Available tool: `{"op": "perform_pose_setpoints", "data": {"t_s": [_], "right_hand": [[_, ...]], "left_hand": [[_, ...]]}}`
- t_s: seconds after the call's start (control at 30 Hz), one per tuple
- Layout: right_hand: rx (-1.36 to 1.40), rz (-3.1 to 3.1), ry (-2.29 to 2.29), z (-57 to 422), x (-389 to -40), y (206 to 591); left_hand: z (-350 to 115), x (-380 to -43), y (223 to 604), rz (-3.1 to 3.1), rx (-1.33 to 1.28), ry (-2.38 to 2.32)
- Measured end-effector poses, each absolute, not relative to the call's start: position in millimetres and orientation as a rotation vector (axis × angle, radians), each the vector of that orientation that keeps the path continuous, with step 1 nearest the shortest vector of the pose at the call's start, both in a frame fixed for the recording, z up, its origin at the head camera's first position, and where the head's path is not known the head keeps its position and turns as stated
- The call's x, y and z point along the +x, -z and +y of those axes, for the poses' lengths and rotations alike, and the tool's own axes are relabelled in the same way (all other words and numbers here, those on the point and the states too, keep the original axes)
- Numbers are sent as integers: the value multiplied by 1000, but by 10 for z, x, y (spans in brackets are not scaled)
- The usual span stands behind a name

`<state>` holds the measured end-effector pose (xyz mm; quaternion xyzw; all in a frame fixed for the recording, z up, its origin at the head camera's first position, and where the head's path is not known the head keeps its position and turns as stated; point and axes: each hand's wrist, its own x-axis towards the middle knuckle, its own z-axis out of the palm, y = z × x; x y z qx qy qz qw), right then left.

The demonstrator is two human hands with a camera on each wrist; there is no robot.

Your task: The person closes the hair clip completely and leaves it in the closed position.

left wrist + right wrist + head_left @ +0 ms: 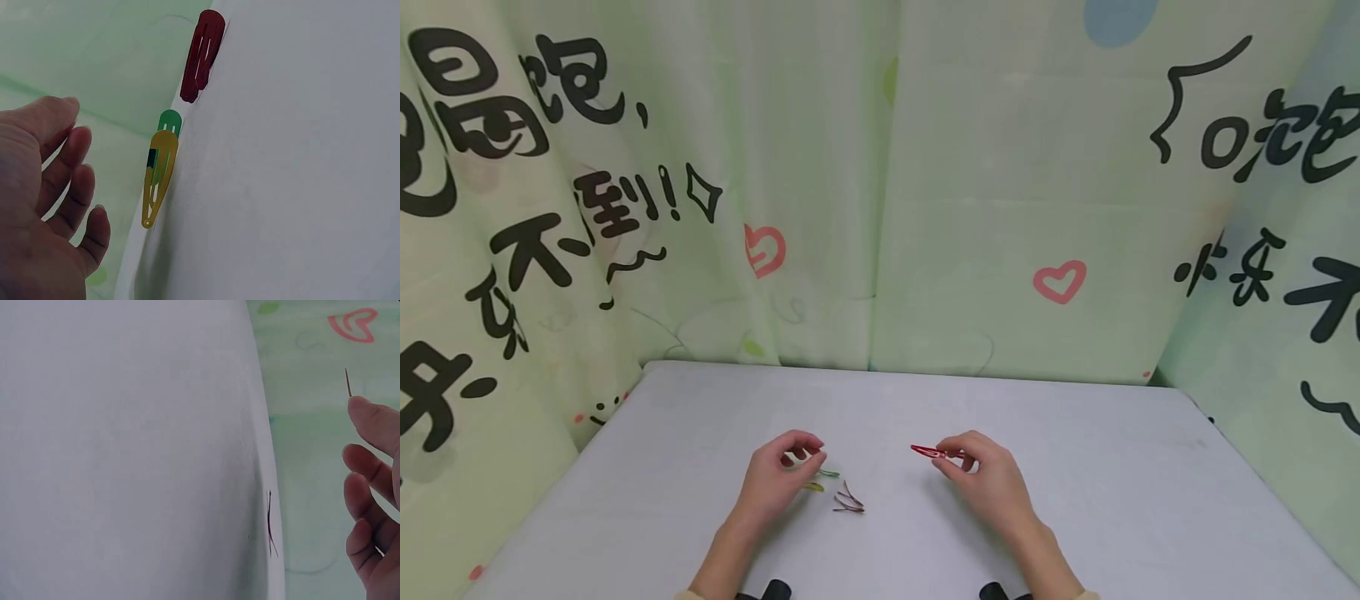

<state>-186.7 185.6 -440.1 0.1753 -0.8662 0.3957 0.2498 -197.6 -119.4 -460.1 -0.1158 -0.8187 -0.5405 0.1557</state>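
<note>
My right hand (988, 475) pinches a red snap hair clip (927, 452) between thumb and fingertips, above the table. In the right wrist view only a thin edge of this hair clip (347, 382) sticks out past the thumb. My left hand (782, 473) hovers with loosely bent fingers and nothing in them. Beside it lie a yellow hair clip (815, 487) and a green hair clip (829, 473); in the left wrist view the yellow hair clip (164, 159) overlaps the green hair clip (169, 117). Dark red hair clips (850, 502) lie just right of these.
A white cloth covers the table (1075, 500). Pale green curtains (1000, 167) with dark lettering and pink hearts hang behind it and along both sides. Dark wrist mounts (775, 590) show at the bottom edge of the head view.
</note>
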Motion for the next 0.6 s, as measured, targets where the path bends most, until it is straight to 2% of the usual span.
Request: {"op": "perform_pose_setpoints", "data": {"t_s": [0.3, 0.6], "right_hand": [[417, -2461, -1009, 2042, -1898, 4456], [292, -2624, -1087, 2196, -1928, 4516]], "left_hand": [[-1353, -1957, 4604, -2501, -353, 1277], [-1479, -1928, 4607, -2597, -346, 1285]]}}
